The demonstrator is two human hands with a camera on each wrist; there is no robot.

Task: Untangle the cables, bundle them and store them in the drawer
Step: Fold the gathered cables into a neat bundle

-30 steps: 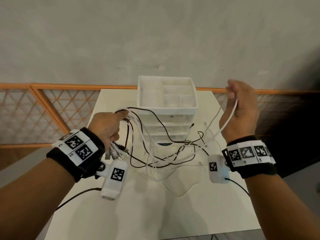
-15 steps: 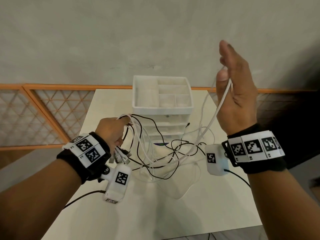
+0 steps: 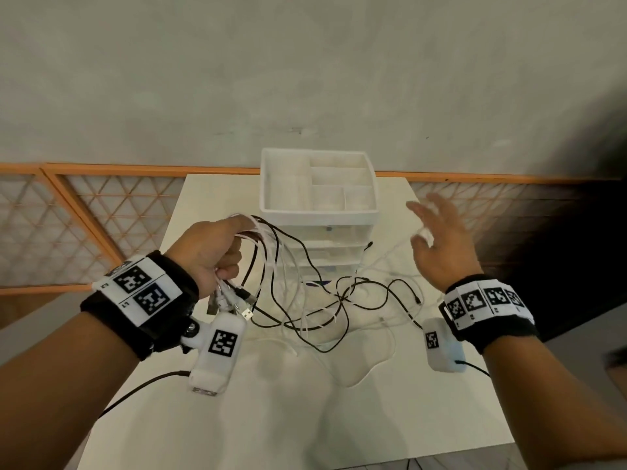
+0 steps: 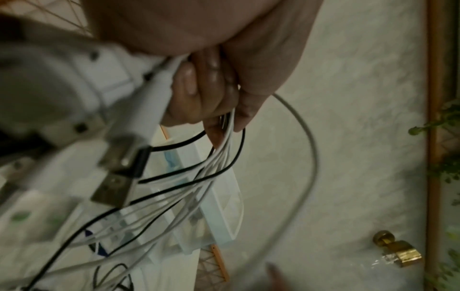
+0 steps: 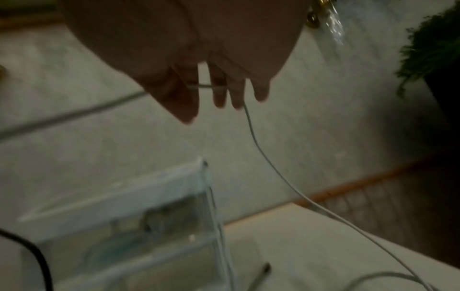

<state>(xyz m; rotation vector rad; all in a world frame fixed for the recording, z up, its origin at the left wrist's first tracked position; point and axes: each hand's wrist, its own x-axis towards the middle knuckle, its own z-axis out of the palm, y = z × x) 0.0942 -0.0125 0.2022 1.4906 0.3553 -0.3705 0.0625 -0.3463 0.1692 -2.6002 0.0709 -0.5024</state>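
Note:
My left hand [image 3: 207, 252] grips a bunch of white and black cables [image 3: 268, 239] in front of the white drawer unit [image 3: 319, 217]. In the left wrist view its curled fingers [image 4: 199, 88] close round the cables [image 4: 224, 149], and USB plugs [image 4: 119, 167] hang below the fist. The rest of the tangle [image 3: 339, 300] lies on the table. My right hand [image 3: 441, 239] hovers right of the unit with fingers spread. One thin white cable [image 5: 263, 155] lies loosely across its straight fingers [image 5: 219, 92] and hangs down to the table.
The unit has a compartment tray on top and clear drawers [image 3: 325, 245] below, all pushed in. It stands at the back of a small white table [image 3: 271, 401]. An orange lattice rail [image 3: 101, 212] and a grey wall lie behind. The floor drops off on both sides.
My right hand had lifted the white cable high; it has now come down beside the unit and spread its fingers, so the cable hangs slack. The left hand keeps its grip.

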